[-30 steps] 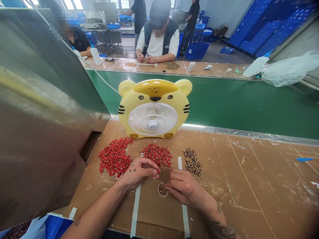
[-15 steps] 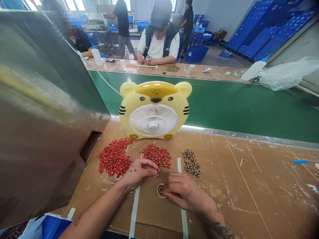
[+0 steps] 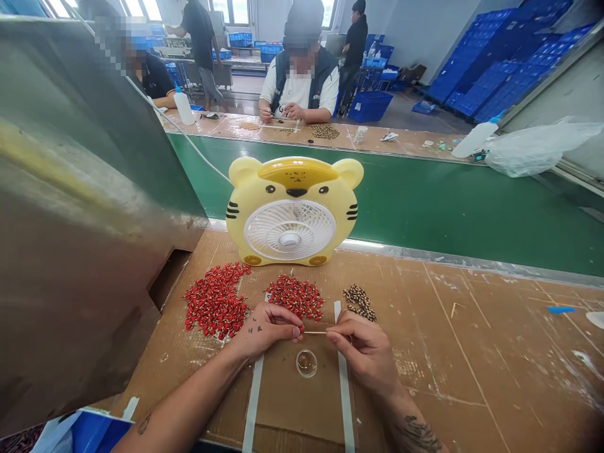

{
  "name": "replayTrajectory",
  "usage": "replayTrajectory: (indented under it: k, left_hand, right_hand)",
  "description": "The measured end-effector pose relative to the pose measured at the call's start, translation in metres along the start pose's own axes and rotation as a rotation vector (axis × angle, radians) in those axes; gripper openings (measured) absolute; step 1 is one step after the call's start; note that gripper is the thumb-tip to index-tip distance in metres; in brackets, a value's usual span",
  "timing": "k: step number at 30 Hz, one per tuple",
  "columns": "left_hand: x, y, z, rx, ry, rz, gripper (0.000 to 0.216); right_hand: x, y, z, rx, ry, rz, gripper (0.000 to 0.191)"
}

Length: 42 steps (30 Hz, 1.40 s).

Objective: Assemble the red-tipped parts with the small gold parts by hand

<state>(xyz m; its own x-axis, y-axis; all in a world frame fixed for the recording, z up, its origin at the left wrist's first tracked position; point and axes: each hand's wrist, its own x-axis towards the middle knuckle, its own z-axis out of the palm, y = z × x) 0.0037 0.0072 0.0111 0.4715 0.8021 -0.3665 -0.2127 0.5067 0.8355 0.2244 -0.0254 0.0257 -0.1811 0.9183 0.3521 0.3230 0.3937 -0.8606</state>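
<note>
My left hand (image 3: 267,328) is closed in a pinch on a small red piece at its fingertips. My right hand (image 3: 365,347) is closed on a thin stick (image 3: 315,332) whose tip points left at that red piece. Between and just below the hands sits a small clear round dish (image 3: 306,363) on the cardboard. Behind the hands lie two heaps of red pieces, a large heap (image 3: 216,301) on the left and a smaller heap (image 3: 296,296) in the middle, and a heap of brown-and-white beads (image 3: 359,301) on the right.
A yellow tiger-shaped fan (image 3: 292,211) stands behind the heaps. A large metal housing (image 3: 80,207) fills the left. A green belt (image 3: 448,201) runs across; beyond it a seated person (image 3: 300,78) works, and others stand further back. White tape strips (image 3: 343,390) cross the cardboard.
My right hand lifted from the dish and moved up, bringing the stick's tip to the red piece in my left hand. The left hand stayed nearly still.
</note>
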Motion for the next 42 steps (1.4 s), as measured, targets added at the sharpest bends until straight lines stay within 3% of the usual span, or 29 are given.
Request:
replayTrajectory:
  k: [7, 14, 16, 20, 22, 25, 27, 32, 42]
  left_hand:
    - [-0.003, 0.005, 0.003, 0.061, 0.007, -0.008, 0.015]
    - [-0.001, 0.002, 0.0, 0.051, -0.004, 0.004, 0.013]
    - [-0.001, 0.0, -0.001, 0.045, 0.002, 0.006, 0.015]
    - [0.0, -0.001, -0.002, 0.031, 0.006, 0.023, 0.018]
    - [0.001, -0.001, -0.002, 0.018, 0.022, 0.036, 0.018]
    - [0.001, 0.0, -0.003, 0.013, 0.04, 0.042, 0.017]
    - [0.002, 0.001, -0.002, 0.016, 0.038, 0.041, 0.017]
    - [0.001, 0.003, -0.002, 0.0, 0.036, 0.058, 0.017]
    - [0.002, 0.0, -0.003, 0.009, 0.028, 0.057, 0.018]
  right_hand:
    - [0.0, 0.001, 0.002, -0.077, -0.026, -0.044, 0.014]
    - [0.001, 0.002, -0.002, -0.123, -0.01, -0.08, 0.031]
    - [0.002, 0.002, -0.005, -0.106, -0.103, -0.081, 0.036]
    - [0.005, 0.002, -0.007, -0.167, -0.44, -0.056, 0.039]
    - [0.008, 0.004, -0.011, -0.245, -0.373, 0.002, 0.036]
    - [0.012, 0.013, -0.026, -0.377, -0.076, 0.104, 0.03]
    - [0.014, 0.022, -0.038, -0.472, 0.016, 0.142, 0.022]
    - [0.013, 0.038, -0.054, -0.612, -0.072, 0.208, 0.015]
    - [0.012, 0.044, -0.043, -0.726, -0.071, 0.209, 0.015]
